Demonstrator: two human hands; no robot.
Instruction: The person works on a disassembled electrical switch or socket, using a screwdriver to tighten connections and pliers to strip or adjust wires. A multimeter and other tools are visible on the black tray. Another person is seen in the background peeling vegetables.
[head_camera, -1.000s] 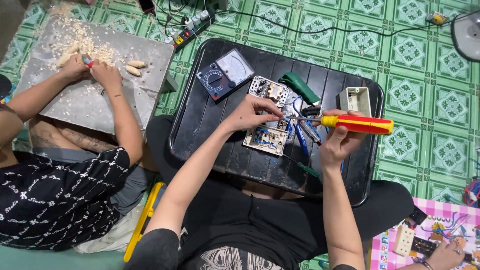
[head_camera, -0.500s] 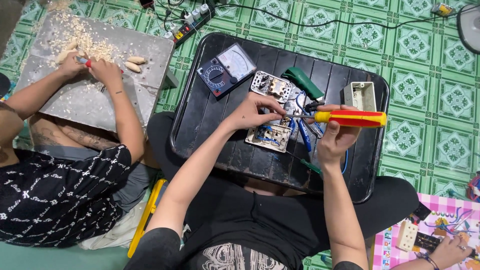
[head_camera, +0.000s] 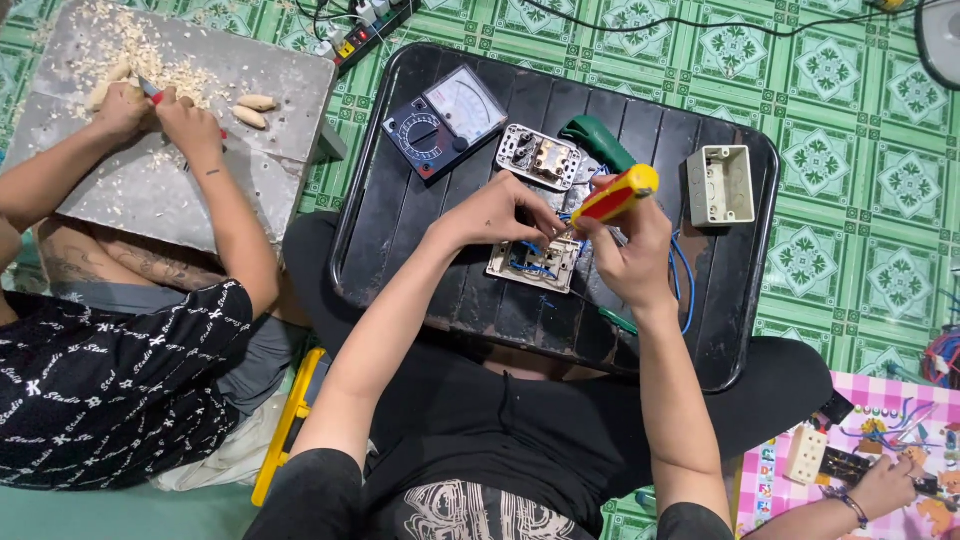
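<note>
A black tray (head_camera: 400, 250) rests on my lap. On it lies a white switch plate (head_camera: 530, 268) with blue wires, back side up. My left hand (head_camera: 495, 215) pinches its upper edge with the fingertips. My right hand (head_camera: 630, 255) grips a screwdriver with a red and yellow handle (head_camera: 615, 195), the handle raised and the tip pointing down at the plate. A second switch module (head_camera: 540, 158) sits just behind, next to a green-handled tool (head_camera: 598, 145).
An analog multimeter (head_camera: 445, 120) and a pale wall box (head_camera: 722, 185) lie on the tray. To the left another person peels pale roots on a grey board (head_camera: 250, 170). A power strip (head_camera: 365, 30) lies on the green tiled floor. Someone's hand (head_camera: 885, 485) rests on a pink mat.
My right hand has swung the screwdriver from lying level to standing steeply over the switch plate. My left hand stays on the plate.
</note>
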